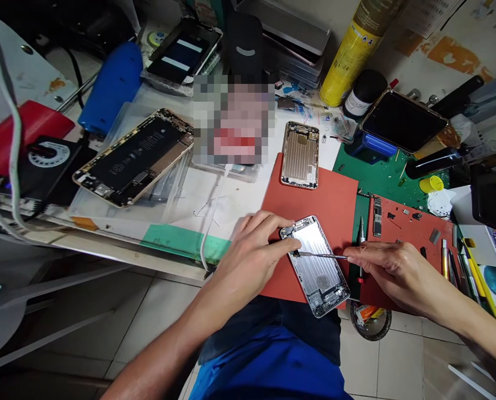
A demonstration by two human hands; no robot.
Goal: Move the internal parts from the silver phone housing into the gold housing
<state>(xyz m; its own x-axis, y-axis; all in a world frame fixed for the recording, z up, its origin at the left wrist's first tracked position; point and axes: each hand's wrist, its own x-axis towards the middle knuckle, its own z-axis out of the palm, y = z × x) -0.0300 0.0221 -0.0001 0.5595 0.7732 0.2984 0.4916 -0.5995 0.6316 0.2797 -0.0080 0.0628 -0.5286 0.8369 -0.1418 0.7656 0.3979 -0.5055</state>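
Observation:
A silver phone back housing (320, 272), with bare ridged metal inside and small parts along its ends, lies tilted over the front edge of the red mat. My left hand (251, 258) grips its upper left edge, index finger and thumb bent over the inside; what is beneath the fingertips is hidden. My right hand (391, 266) is closed around a thin metal pry tool (325, 255). The tool's flat tip reaches across the housing to its left inner side, close by my left thumb.
A gold phone housing (300, 155) sits on the mat's (335, 194) far edge. At left is an opened phone (135, 155) with its battery. A logic board (377, 216) and loose bits lie on the right mat, beside several tools (476, 272). A yellow spray can (343, 66) stands behind.

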